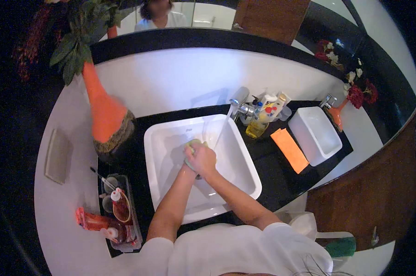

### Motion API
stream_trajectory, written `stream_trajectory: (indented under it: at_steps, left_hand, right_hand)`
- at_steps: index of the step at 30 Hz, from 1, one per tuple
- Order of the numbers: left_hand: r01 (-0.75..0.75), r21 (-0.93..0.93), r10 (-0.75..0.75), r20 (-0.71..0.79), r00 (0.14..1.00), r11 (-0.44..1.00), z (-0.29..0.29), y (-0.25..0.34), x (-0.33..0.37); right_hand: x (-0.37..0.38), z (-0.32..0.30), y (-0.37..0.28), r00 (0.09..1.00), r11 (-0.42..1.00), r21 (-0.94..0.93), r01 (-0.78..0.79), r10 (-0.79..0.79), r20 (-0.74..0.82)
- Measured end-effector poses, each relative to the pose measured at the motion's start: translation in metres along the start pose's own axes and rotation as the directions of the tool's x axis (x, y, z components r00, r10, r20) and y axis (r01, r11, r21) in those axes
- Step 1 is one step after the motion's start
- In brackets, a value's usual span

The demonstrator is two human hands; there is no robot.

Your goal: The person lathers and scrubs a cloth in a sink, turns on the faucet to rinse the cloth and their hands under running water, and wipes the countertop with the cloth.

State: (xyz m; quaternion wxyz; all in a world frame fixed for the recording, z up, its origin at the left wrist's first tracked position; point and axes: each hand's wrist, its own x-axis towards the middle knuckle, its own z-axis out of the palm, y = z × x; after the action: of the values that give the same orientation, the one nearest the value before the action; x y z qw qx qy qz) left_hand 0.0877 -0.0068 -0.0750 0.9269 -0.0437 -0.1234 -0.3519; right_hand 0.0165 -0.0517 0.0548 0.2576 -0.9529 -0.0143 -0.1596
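Both my hands are together over the white square sink (157,152). My right hand (203,158) lies on top, its fingers curled round a soft yellow-green thing (194,143), a sponge or a cloth; I cannot tell which. My left hand (188,161) is underneath and mostly covered by the right one, so its fingers are hidden. Water runs from the chrome faucet (238,108) into the basin, just to the right of my hands. The drain (198,176) shows partly below my wrists.
Behind the faucet stand several bottles (270,106); a yellow soap bottle (257,129) is beside it. An orange cloth (289,151) lies near a small white basin (314,136). At left are an orange vase (102,108) and a tray (135,221) of toiletries.
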Motion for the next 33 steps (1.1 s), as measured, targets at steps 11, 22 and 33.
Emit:
stream_trajectory:
  at_steps: [11,22,33]
  left_hand:
    - [-0.198,0.072,0.204,-0.084,0.975,0.978,0.002,-0.01,-0.008]
    - [0.364,0.313,-0.071,-0.666,0.743,0.878,0.054,0.006,0.004]
    - [-0.099,0.238,0.156,-0.233,0.96,0.966,-0.027,0.03,-0.018]
  right_hand:
    - [-0.005,0.019,0.029,0.998,0.998,0.018,0.063,-0.063,-0.003]
    - [0.028,0.064,0.127,0.946,0.95,0.038,-0.31,0.312,-0.09]
    - [-0.021,0.05,0.011,0.961,0.949,0.159,0.271,-0.26,-0.092]
